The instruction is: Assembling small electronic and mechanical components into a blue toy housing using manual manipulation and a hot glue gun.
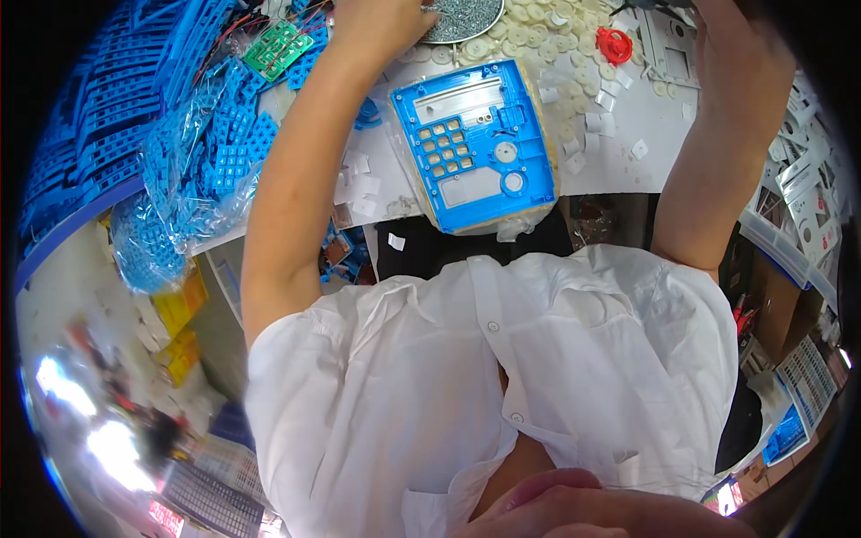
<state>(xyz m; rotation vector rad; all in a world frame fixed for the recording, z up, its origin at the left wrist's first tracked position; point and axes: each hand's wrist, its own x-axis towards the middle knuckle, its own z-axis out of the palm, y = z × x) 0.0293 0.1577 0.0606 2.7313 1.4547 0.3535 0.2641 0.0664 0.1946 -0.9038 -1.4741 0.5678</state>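
A blue plastic housing (529,134) lies open side up on a padded, plastic-wrapped block at the table's near edge. Beige keys sit in its keypad holes, and it has a round opening at the lower right. Beyond it, my left hand (381,25) reaches to a round metal dish of small screws (462,20). Its fingers are curled at the dish's rim; what they pinch, if anything, is hidden. At the upper right, my right hand (731,22) is partly cut off by the frame, closed on a dark tool (659,4) with a narrow end pointing left.
Blue plastic parts (117,117) heap up at the left, beside a clear bag of blue keypads (229,148) and a green circuit board (278,51). Cream discs (538,36) and a red ring part (614,45) lie behind the housing. White panels (798,184) fill a bin at the right.
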